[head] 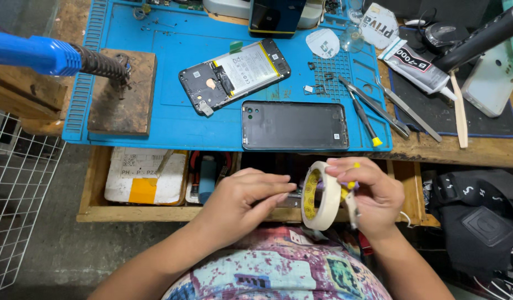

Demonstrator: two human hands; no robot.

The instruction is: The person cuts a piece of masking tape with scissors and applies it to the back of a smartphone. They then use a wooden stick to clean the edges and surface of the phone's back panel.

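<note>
Tape: I saw the tape roll [319, 195] at lower centre of the frame, standing on edge, its hole facing left.
Right hand: my right hand [366, 195] was closed on the roll's right rim, also pinching a yellow-tipped tool [351, 183].
Left hand: my left hand [242, 204] lay just left of the roll, fingers [279, 191] nearly closed, tips at its face; whether they pinched the tape end, I couldn't tell.
Nearer hand: the right, already gripping.
Around: open drawer [95, 205] beneath; back cover [294, 125] and opened phone [234, 75] on the blue mat [156, 119] above.
</note>
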